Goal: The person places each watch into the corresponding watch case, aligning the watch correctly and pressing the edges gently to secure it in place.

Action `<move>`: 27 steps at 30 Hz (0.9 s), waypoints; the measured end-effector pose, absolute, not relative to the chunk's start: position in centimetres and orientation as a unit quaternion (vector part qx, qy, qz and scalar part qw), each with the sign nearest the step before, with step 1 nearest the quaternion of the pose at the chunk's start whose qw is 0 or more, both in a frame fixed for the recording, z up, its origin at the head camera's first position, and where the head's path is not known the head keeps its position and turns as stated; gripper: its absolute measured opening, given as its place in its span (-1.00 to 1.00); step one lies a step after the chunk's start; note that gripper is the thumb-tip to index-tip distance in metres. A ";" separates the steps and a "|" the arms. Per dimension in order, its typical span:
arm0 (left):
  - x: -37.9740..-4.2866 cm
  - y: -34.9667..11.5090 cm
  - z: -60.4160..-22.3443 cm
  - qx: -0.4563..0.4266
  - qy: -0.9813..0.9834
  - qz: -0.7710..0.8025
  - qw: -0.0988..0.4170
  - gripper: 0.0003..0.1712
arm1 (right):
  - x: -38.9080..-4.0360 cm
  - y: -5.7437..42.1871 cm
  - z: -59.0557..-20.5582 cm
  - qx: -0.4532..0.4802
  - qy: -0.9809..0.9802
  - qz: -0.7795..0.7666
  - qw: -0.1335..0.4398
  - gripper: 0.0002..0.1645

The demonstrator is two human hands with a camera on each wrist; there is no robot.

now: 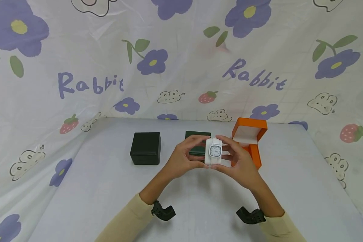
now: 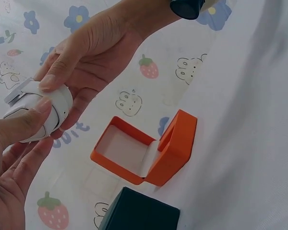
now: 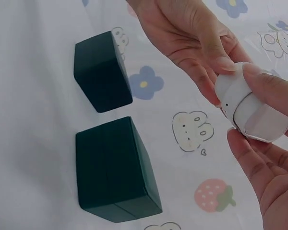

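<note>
A white wristwatch (image 1: 215, 151) with a squarish dial is wrapped round a white cushion (image 3: 229, 88). My left hand (image 1: 179, 159) grips its left side between thumb and fingers. On the opposite side, the thumb and fingers of my right hand (image 1: 243, 166) hold it too. The dial faces me in the head view, and both hands are raised above the table. Behind the hands stands an open orange box (image 1: 254, 155) with a pale lining. A green box (image 1: 196, 150) is partly hidden by my left hand.
A closed dark box (image 1: 146, 148) stands on the white-covered table (image 1: 109, 188), left of the green one. Behind the table hangs a printed cloth (image 1: 181, 70) with flowers, strawberries and rabbits. Black cameras (image 1: 163, 212) are strapped to both wrists.
</note>
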State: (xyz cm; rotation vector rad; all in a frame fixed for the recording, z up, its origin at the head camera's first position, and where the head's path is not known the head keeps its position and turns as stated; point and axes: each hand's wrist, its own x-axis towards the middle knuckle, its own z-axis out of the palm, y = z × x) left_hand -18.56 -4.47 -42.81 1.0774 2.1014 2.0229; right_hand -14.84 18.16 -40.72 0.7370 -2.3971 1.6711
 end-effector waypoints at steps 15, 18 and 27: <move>-18.6 -4.4 -43.0 0.353 0.672 0.651 0.017 -0.03 | -14.9 18.0 -40.7 0.216 -0.783 0.581 0.055 -0.17; -18.6 -4.4 -43.0 0.350 0.674 0.651 0.019 -0.03 | -14.9 18.0 -40.7 0.228 -0.779 0.582 0.052 -0.15; -18.8 -4.5 -43.3 0.345 0.678 0.648 0.026 -0.02 | -15.0 18.0 -40.8 0.248 -0.771 0.584 0.054 -0.13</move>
